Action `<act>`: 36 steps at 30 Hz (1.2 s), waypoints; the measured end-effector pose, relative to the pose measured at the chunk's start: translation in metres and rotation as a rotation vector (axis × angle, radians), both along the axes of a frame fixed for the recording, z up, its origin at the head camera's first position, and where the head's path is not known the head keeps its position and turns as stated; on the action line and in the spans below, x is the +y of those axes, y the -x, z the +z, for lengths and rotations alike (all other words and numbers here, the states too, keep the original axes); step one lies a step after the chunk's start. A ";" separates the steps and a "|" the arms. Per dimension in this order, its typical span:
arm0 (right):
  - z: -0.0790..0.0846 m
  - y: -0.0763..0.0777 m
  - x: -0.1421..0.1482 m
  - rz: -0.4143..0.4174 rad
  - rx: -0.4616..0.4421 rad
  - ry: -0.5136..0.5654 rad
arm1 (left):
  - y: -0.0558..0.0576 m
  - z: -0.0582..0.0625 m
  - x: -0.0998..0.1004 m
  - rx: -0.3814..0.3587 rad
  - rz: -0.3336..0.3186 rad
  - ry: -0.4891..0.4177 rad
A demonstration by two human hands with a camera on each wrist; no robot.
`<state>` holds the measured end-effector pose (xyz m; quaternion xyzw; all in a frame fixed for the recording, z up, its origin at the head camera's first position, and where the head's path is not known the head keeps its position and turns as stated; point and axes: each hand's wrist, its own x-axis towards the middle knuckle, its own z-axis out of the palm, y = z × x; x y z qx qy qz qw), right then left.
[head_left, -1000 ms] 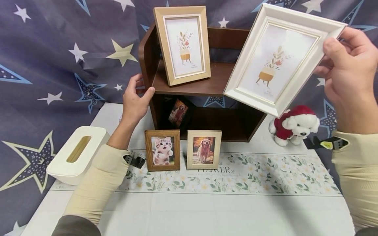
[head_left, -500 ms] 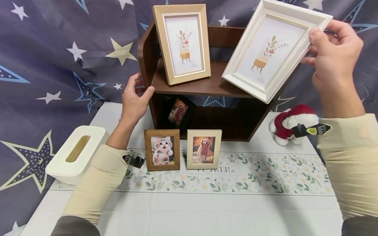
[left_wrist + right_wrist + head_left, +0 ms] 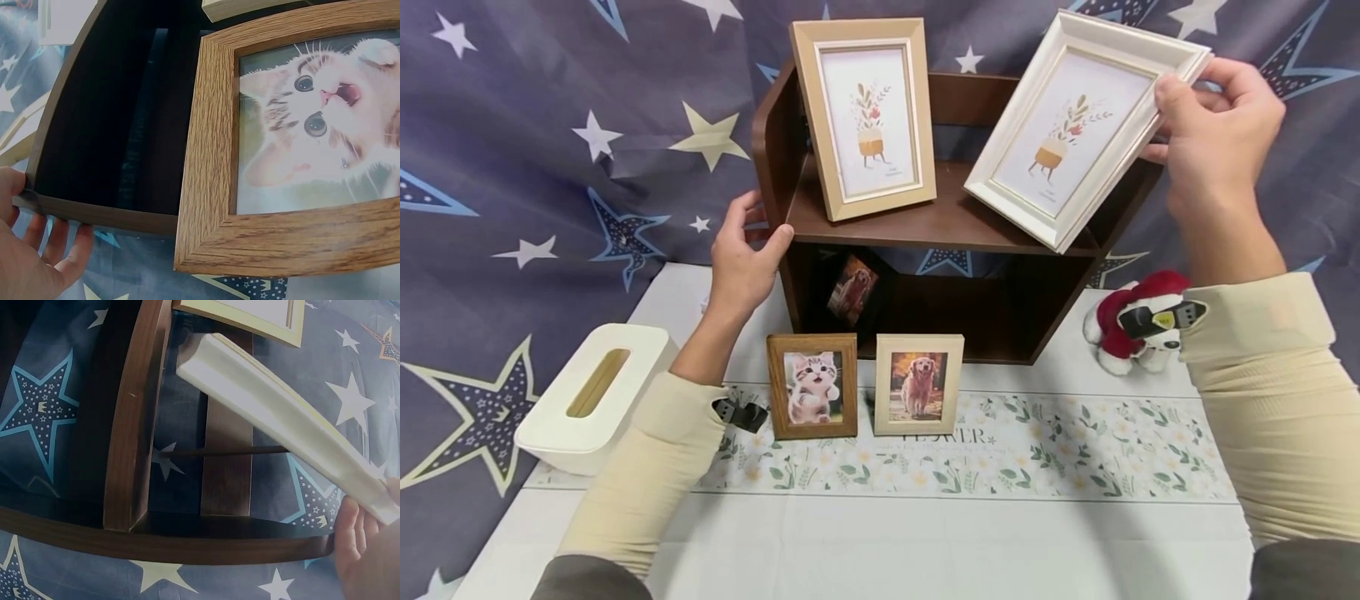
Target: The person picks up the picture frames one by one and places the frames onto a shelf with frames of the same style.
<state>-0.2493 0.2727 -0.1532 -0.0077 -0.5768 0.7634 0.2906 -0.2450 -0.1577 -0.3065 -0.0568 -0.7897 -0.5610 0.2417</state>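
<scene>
In the head view, my right hand (image 3: 1223, 137) pinches the upper right edge of a white picture frame (image 3: 1131, 171). The frame leans left over the right part of the top board of a dark brown shelf (image 3: 955, 227). Whether its lower corner touches the board I cannot tell. My left hand (image 3: 747, 260) grips the shelf's left side panel, thumb at the front and fingers around the outside; the left wrist view also shows this hand (image 3: 44, 250). A beige picture frame (image 3: 815, 125) with the same plant print stands on the top board's left part.
Before the shelf stand a brown wooden frame (image 3: 777, 392) with a kitten photo and a pale frame (image 3: 883, 387) with a dog photo. A dark frame (image 3: 853, 288) leans inside the lower compartment. A white tissue box (image 3: 647, 342) is left, a plush dog (image 3: 1112, 321) right.
My right hand has moved left with the white frame, bringing it over the shelf's top board and slightly smaller in view. The left hand has stayed on the side panel.
</scene>
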 end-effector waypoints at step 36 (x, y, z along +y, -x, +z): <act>0.012 0.013 -0.028 -0.169 -0.249 -0.290 | 0.001 -0.001 -0.001 -0.008 -0.001 0.001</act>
